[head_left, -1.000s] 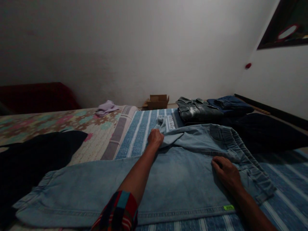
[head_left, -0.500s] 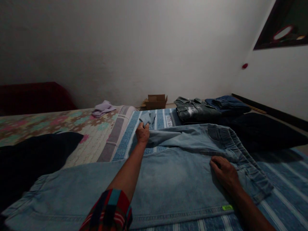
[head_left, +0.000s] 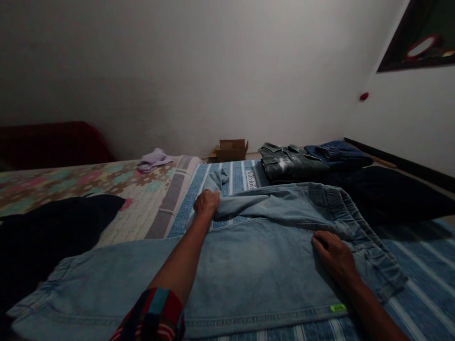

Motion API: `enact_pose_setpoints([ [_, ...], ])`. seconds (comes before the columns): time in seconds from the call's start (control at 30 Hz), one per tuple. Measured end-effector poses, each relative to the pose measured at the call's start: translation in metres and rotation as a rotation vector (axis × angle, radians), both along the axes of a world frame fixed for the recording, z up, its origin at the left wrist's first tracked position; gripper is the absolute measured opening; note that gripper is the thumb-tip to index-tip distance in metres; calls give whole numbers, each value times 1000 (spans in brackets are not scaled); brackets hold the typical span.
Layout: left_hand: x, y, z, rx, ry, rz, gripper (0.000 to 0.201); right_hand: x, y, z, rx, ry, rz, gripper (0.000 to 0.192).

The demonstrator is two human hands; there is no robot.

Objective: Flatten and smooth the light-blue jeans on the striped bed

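Observation:
A pair of light blue jeans [head_left: 249, 265] lies spread across the bed, its gathered elastic waistband on the right and one leg reaching to the left edge. My left hand [head_left: 206, 202] is closed on the far leg, whose bunched end [head_left: 217, 180] sticks out beyond my fingers. Near the waistband and crotch seam, my right hand [head_left: 334, 253] rests on the denim with its fingers curled in, closed on the cloth. A bright green tag [head_left: 337, 308] shows on the near side seam, close to my right wrist.
Folded dark grey denim [head_left: 293, 163] and folded blue jeans [head_left: 337, 154] lie at the back right, beside a dark cloth [head_left: 394, 194]. Another dark garment [head_left: 67, 225] lies left, a lilac cloth [head_left: 154, 160] behind it. A cardboard box [head_left: 231, 150] stands near the wall.
My left hand has come slightly nearer and to the left, drawing the far leg along with it. My right hand stays at about the same spot on the jeans.

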State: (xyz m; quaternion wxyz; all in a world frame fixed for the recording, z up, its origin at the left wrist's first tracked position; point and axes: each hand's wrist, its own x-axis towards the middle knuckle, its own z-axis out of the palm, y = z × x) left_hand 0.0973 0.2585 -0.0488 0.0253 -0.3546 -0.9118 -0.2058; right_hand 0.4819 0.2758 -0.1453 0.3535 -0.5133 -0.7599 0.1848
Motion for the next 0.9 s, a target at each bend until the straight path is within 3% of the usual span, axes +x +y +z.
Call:
enact_pose_setpoints([
  [0.17,5,5,19,-31,127,-26,39,0,-1,0,14,6,3,26],
  [0.33,0,17,41,-18,105,5,37,1,1,-2,23,-17,6,26],
  [0.67,-27,37,63,166,-117,-13,36,1,1,-1,15,-16,6,27],
  [0.9,-25,51,75,397,-355,-26,33,2,3,-4,28,-17,16,27],
])
